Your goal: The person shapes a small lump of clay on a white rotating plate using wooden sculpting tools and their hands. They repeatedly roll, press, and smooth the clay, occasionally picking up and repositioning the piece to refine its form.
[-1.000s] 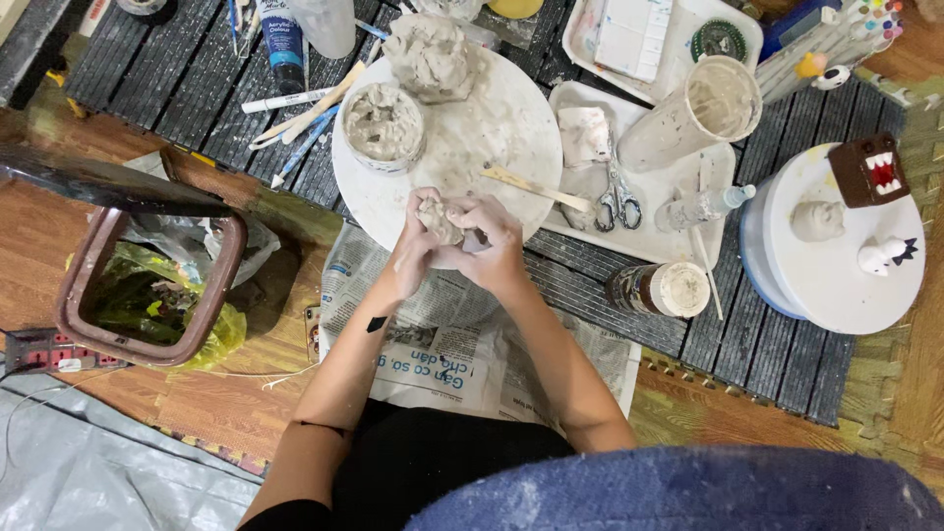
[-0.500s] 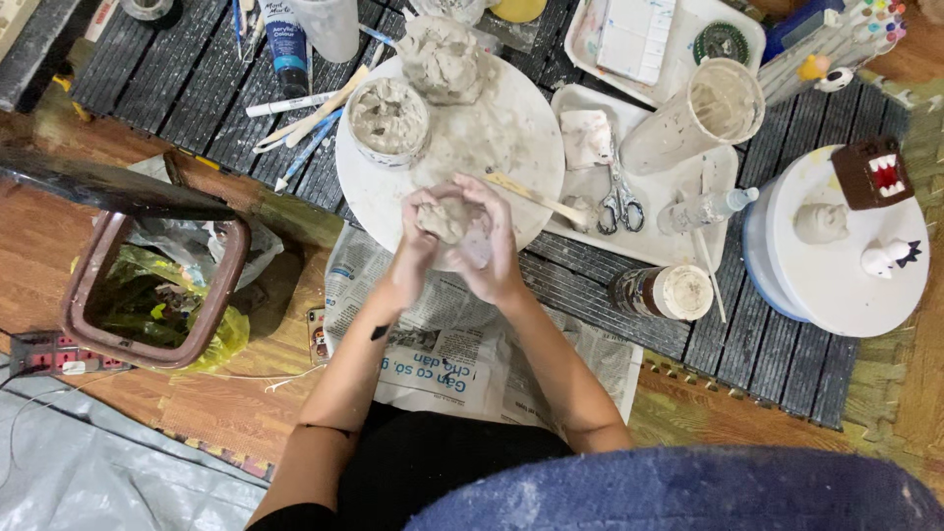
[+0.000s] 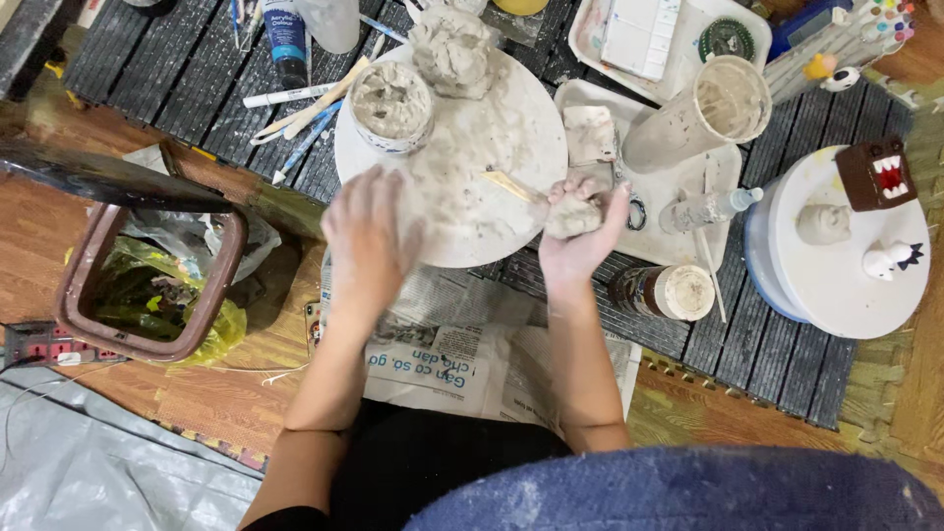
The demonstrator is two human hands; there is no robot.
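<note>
Apart now, the left hand (image 3: 366, 241) spreads empty while the right hand (image 3: 580, 231) grips a grey, lumpy clay piece (image 3: 572, 216).

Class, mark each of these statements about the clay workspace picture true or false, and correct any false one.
1. The right hand holds a small lump of grey clay. True.
2. The left hand holds a pair of scissors. False: it is open and holds nothing, hovering by the edge of the round white clay-smeared board.
3. A small round tub of grey clay stands on that board. True.
4. The brown rectangular waste bin lies to the person's right. False: it is to their left.
5. The brown box-shaped figure with white teeth sits on the round white turntable. True.
</note>
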